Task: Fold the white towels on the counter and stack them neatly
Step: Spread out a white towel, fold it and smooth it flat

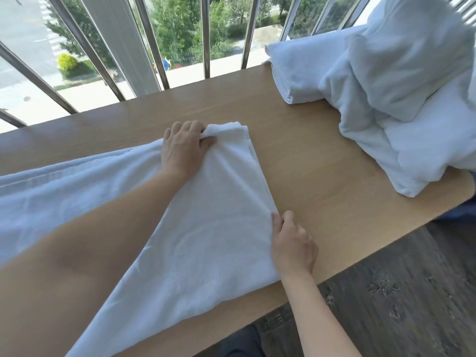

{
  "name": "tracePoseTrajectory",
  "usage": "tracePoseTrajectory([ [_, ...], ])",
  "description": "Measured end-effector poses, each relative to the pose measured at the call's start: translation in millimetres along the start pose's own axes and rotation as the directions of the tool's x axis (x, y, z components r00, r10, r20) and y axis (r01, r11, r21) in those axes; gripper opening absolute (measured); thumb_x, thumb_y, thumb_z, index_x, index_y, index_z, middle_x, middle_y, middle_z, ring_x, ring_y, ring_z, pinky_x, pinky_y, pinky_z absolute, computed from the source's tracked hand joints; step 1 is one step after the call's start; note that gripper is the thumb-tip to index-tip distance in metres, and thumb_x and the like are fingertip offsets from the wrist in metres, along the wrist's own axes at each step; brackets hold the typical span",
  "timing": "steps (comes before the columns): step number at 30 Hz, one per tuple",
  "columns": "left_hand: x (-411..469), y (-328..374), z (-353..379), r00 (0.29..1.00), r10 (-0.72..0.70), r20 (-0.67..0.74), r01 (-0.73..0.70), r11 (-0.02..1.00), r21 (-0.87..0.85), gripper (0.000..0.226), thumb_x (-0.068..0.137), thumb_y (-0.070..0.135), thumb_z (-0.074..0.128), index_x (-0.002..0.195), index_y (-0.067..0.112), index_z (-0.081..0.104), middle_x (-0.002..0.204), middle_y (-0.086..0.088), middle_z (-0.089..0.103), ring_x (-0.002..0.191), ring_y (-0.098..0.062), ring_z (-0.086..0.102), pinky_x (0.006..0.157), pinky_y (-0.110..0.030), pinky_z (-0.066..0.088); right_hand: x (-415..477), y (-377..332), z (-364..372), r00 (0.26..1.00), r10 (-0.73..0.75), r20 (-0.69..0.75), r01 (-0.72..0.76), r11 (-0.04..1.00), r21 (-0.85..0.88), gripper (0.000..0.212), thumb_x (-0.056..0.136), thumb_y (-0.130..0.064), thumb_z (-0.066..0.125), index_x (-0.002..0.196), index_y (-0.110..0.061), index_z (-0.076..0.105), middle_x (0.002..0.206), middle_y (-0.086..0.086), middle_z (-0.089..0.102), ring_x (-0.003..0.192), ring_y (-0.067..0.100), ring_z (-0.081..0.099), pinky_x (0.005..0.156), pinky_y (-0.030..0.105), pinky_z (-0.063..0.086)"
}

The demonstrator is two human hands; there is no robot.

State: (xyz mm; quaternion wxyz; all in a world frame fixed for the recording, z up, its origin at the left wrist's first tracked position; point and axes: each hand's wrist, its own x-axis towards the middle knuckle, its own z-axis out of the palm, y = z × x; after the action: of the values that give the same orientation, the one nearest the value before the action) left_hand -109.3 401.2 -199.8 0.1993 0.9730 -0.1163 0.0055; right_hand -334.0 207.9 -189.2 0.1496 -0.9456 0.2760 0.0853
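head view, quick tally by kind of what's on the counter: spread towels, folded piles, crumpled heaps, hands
spread towel: 1
folded towel pile: 1
crumpled towel heap: 1, towels inside cannot be counted
hands gripping the spread towel: 2, left hand and right hand
total: 5

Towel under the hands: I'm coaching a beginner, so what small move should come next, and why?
Probably lift both corners and carry them left over the towel. The left hand grips its far right corner, the right hand pinches the near one, and the rest lies long and flat leftward on the counter.
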Motion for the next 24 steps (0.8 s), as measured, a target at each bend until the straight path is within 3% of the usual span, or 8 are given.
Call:
tracePoseTrajectory([
  [3,-13,1,-12,0.997,0.029,-0.070,-0.036,0.994,-0.100,0.049,0.100,0.047,0.053,0.137,0.015,0.053,0.137,-0.005,0.056,0.135,-0.028,0.042,0.115,-0.039,0.023,7,-11,-1,0.996,-0.013,-0.089,0.021,0.996,0.091,0.029,0.104,-0.042,0.034,0.096,-0.018,0.046,0.086,-0.001,0.058,0.079,0.025,0.054,0.068,0.040,0.043],
  [6,-54,-4,-27,0.984,0.010,-0.177,-0.036,0.989,-0.144,0.051,0.103,0.043,0.043,0.146,0.015,0.046,0.153,-0.003,0.046,0.149,-0.024,0.031,0.123,-0.042,0.017,18,-36,-4,0.981,-0.105,-0.160,0.127,0.983,0.132,0.031,0.101,-0.040,0.050,0.112,-0.012,0.055,0.101,0.007,0.062,0.092,0.030,0.055,0.080,0.044,0.044],
  [8,-93,-10,-31,0.990,-0.066,-0.124,0.052,0.993,-0.110,0.053,0.104,0.046,0.035,0.150,0.021,0.040,0.161,0.001,0.035,0.153,-0.020,0.020,0.124,-0.041,0.012,27,-55,-5,0.964,-0.194,-0.183,0.212,0.974,0.084,0.039,0.098,-0.038,0.056,0.124,-0.009,0.056,0.113,0.012,0.061,0.101,0.034,0.057,0.085,0.046,0.044],
  [11,-150,-21,-26,0.988,-0.152,-0.022,0.153,0.988,0.032,0.060,0.101,0.052,0.030,0.156,0.028,0.029,0.166,0.000,0.022,0.155,-0.022,0.010,0.125,-0.041,0.005,36,-80,0,0.898,-0.391,-0.204,0.406,0.913,0.035,0.047,0.098,-0.034,0.056,0.138,-0.007,0.053,0.141,0.016,0.053,0.131,0.038,0.049,0.105,0.053,0.038],
  [15,-173,-24,-11,0.983,-0.166,0.073,0.153,0.975,0.160,0.066,0.099,0.051,0.033,0.159,0.026,0.022,0.168,-0.002,0.014,0.156,-0.023,0.005,0.125,-0.039,-0.002,56,-82,16,0.746,-0.659,0.094,0.665,0.745,-0.059,0.061,0.103,-0.052,0.024,0.160,-0.031,0.020,0.169,-0.001,0.006,0.156,0.023,0.001,0.125,0.050,0.002],
  [17,-165,-23,-12,0.984,-0.162,0.079,0.149,0.978,0.149,0.065,0.099,0.049,0.034,0.158,0.025,0.026,0.167,-0.003,0.017,0.155,-0.024,0.009,0.125,-0.040,0.001,78,-75,16,0.767,-0.623,0.154,0.638,0.764,-0.090,0.066,0.098,-0.060,0.011,0.160,-0.039,0.004,0.168,-0.009,-0.010,0.154,0.012,-0.016,0.124,0.047,-0.010],
  [20,-175,-29,-13,0.985,-0.157,0.070,0.145,0.977,0.156,0.063,0.101,0.049,0.033,0.159,0.025,0.026,0.167,-0.003,0.019,0.154,-0.026,0.013,0.125,-0.043,0.007,99,-76,11,0.837,-0.513,0.189,0.540,0.830,-0.140,0.067,0.099,-0.062,0.010,0.158,-0.038,-0.010,0.166,-0.012,-0.018,0.152,0.009,-0.019,0.123,0.045,-0.013],
  [24,-210,-36,-17,0.977,-0.208,0.046,0.193,0.956,0.220,0.061,0.104,0.051,0.022,0.159,0.025,0.025,0.168,-0.002,0.017,0.155,-0.027,0.012,0.123,-0.049,0.012,76,-92,13,0.900,-0.425,0.097,0.436,0.887,-0.154,0.066,0.105,-0.049,0.018,0.162,-0.020,-0.001,0.168,0.000,-0.011,0.155,0.019,-0.011,0.122,0.051,-0.011],
])
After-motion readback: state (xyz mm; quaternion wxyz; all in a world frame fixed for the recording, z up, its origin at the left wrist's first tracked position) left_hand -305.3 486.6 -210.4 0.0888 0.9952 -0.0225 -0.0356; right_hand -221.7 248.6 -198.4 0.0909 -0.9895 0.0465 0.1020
